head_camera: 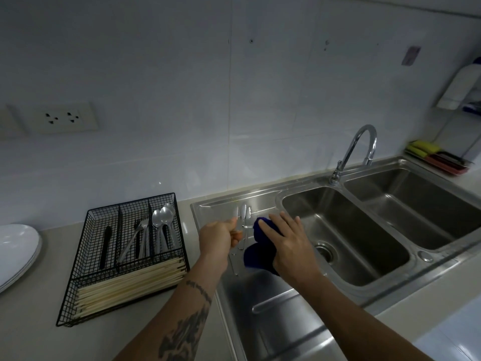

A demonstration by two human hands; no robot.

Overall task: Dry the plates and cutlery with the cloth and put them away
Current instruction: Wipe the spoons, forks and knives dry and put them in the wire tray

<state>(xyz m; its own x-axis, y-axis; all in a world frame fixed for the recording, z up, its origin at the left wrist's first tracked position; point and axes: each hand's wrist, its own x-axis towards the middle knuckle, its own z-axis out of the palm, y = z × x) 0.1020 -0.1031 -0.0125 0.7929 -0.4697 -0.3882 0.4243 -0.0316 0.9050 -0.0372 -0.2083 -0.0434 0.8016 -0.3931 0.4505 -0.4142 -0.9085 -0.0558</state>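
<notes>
My left hand (218, 237) grips a piece of steel cutlery (235, 214) above the drainboard (273, 308); its tip sticks up past my thumb. My right hand (289, 243) holds a dark blue cloth (256, 252) just right of it, fingers spread over the cloth. More cutlery (244, 230) lies on the drainboard between and under my hands. A black wire cutlery tray (125, 256) on the counter to the left holds spoons (162, 220), forks, a black-handled piece and pale chopsticks. White plates (15, 254) are stacked at the far left edge.
A double steel sink (364, 230) with a curved tap (359, 149) lies to the right. Sponges in a small rack (437, 157) sit at the back right, below a wall dispenser (460, 87). A wall socket (62, 118) is on the tiled wall.
</notes>
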